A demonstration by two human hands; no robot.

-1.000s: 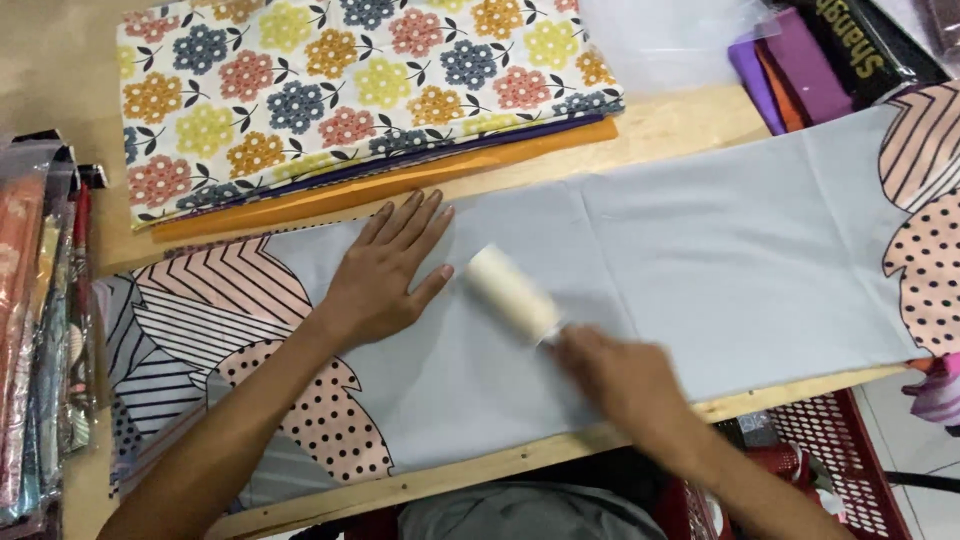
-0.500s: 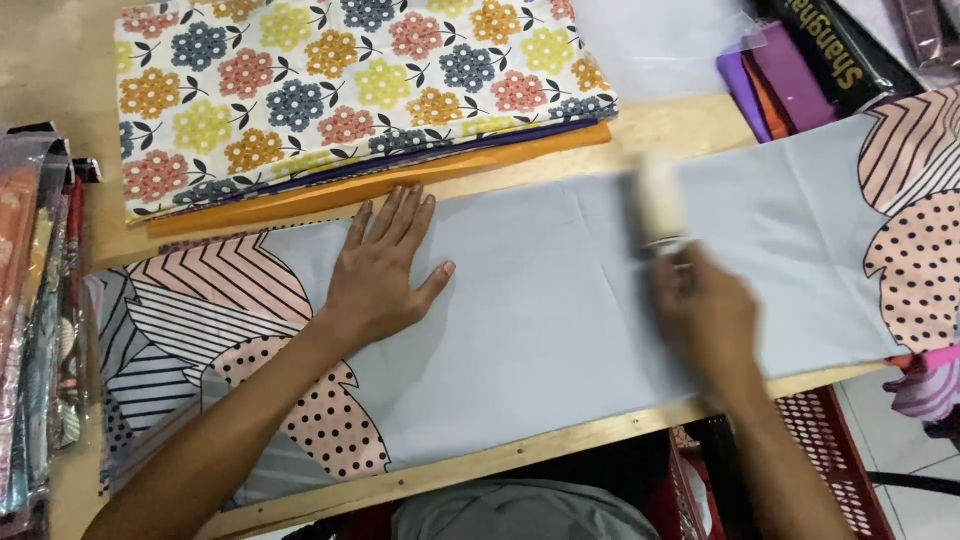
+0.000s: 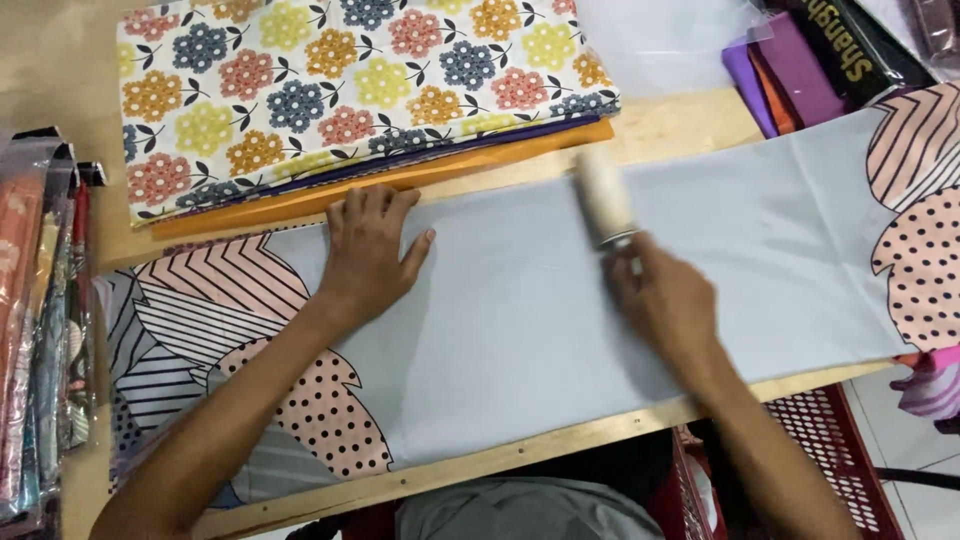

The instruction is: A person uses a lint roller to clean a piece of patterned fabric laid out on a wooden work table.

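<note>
A long pale grey-blue cloth (image 3: 520, 320) with pink, striped and dotted leaf shapes at both ends lies flat across a wooden table. My left hand (image 3: 370, 250) presses flat on the cloth near its far edge, fingers spread. My right hand (image 3: 665, 300) grips the handle of a white lint roller (image 3: 603, 197), whose roll lies on the cloth near the far edge, pointing away from me.
A folded stack of flowered and orange fabric (image 3: 340, 100) lies beyond the cloth. Packaged fabrics (image 3: 45, 320) stand at the left edge. Purple and dark packages (image 3: 800, 70) sit at the far right. A red basket (image 3: 850, 460) is below the table's (image 3: 690, 125) front edge.
My right hand swept the lint roller from the middle of the cloth to the right, then back a little to the left along the far edge. My left hand stayed put.
</note>
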